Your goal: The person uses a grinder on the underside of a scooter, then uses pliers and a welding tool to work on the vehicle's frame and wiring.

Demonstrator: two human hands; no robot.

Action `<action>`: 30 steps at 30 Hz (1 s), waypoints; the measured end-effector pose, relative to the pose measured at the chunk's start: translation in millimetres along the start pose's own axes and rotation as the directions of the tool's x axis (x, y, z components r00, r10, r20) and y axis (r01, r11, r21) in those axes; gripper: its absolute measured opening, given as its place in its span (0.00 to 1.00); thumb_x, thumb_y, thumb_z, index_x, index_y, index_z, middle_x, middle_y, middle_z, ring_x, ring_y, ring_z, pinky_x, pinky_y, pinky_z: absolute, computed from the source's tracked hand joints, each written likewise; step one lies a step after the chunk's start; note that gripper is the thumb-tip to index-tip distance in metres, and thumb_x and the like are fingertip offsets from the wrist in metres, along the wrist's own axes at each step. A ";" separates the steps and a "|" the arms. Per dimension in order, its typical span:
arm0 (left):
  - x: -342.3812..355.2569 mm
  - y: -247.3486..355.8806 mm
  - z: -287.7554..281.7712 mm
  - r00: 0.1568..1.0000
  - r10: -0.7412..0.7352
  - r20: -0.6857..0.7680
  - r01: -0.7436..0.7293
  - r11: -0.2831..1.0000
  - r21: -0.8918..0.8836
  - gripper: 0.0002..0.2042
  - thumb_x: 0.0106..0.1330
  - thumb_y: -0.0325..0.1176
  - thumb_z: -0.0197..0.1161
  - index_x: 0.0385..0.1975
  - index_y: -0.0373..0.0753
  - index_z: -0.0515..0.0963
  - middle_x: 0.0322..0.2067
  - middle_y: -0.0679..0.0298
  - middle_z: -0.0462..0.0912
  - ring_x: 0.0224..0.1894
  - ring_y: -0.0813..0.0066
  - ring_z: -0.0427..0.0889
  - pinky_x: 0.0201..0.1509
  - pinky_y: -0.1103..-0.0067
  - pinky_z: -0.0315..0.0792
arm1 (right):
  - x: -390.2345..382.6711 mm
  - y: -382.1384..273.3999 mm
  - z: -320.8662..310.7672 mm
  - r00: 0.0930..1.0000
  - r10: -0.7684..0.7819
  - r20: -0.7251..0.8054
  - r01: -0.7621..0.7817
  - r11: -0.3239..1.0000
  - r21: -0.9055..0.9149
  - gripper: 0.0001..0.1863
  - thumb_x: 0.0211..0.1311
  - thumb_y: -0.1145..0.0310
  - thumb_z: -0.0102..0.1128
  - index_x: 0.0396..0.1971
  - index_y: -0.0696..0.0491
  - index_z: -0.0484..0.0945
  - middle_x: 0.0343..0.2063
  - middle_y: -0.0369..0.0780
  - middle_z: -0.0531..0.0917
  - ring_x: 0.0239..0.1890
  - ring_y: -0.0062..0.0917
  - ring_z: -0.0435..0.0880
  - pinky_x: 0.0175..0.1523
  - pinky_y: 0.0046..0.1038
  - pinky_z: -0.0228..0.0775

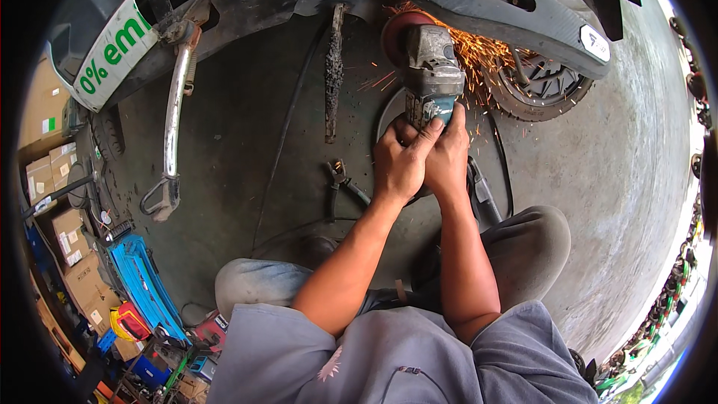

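Observation:
Both my hands are closed round the body of an angle grinder [436, 67], stretched out in front of me. My left hand [400, 161] wraps it from the left, its thumb along the top. My right hand [449, 153] grips from the right, pressed against the left. The grinder's reddish disc [400, 34] meets the dark underside of a vehicle, and orange sparks [479, 52] spray to the right. The exact contact point is hidden behind the grinder head. A grey plastic footboard panel [516, 15] overhangs just to the right.
A wheel [546, 86] sits under the panel. A metal side stand [176, 112] and a rough, crusted bar [333, 75] hang from the vehicle. Pliers-like clamp [340, 176] and cables lie on the floor before my folded legs. Cardboard boxes [71, 236] and a blue plastic piece [146, 284] are at left.

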State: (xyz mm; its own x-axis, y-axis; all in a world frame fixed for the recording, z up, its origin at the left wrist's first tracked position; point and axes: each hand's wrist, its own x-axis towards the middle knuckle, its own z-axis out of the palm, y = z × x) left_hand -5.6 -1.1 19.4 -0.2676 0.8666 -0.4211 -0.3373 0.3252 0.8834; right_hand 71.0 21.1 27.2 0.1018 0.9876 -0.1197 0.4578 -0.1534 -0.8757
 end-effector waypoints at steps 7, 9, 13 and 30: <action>-4.5 8.1 -3.5 0.999 -0.040 0.002 0.040 0.996 0.078 0.18 0.63 0.42 0.69 0.38 0.30 0.79 0.35 0.60 0.83 0.36 0.76 0.80 0.42 0.78 0.74 | -2.5 -5.3 -1.2 1.000 0.012 0.013 -0.012 1.000 0.003 0.30 0.49 0.61 0.72 0.45 0.63 0.67 0.32 0.55 0.84 0.36 0.50 0.86 0.41 0.41 0.76; -5.4 9.5 -2.1 0.998 -0.057 0.006 0.056 0.991 0.118 0.16 0.64 0.41 0.69 0.38 0.31 0.79 0.34 0.62 0.83 0.35 0.78 0.78 0.41 0.80 0.73 | -3.1 -5.7 -3.6 1.000 0.008 0.006 -0.008 1.000 -0.013 0.30 0.50 0.60 0.72 0.45 0.63 0.67 0.32 0.55 0.84 0.36 0.49 0.86 0.41 0.40 0.76; -5.1 3.6 0.5 0.998 -0.061 -0.030 0.066 0.982 0.178 0.18 0.63 0.42 0.70 0.36 0.30 0.79 0.32 0.62 0.83 0.33 0.78 0.78 0.38 0.80 0.73 | -4.5 -5.0 -6.2 1.000 0.030 0.003 -0.030 0.999 -0.028 0.30 0.50 0.60 0.73 0.44 0.63 0.68 0.32 0.55 0.84 0.36 0.47 0.86 0.41 0.40 0.75; -5.3 2.4 0.9 0.999 -0.005 -0.038 0.011 0.991 0.136 0.18 0.63 0.41 0.70 0.37 0.29 0.78 0.32 0.62 0.82 0.34 0.78 0.78 0.39 0.79 0.73 | -2.3 -2.3 -4.0 0.999 0.022 0.029 -0.022 1.000 -0.012 0.34 0.47 0.59 0.75 0.46 0.63 0.67 0.29 0.54 0.84 0.34 0.48 0.86 0.40 0.40 0.76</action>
State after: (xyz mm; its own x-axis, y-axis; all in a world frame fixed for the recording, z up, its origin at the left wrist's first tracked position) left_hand -4.1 -4.6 23.9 -0.2995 0.8500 -0.4334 -0.2143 0.3827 0.8987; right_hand 73.3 19.0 31.4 0.0862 0.9846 -0.1524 0.4660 -0.1751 -0.8673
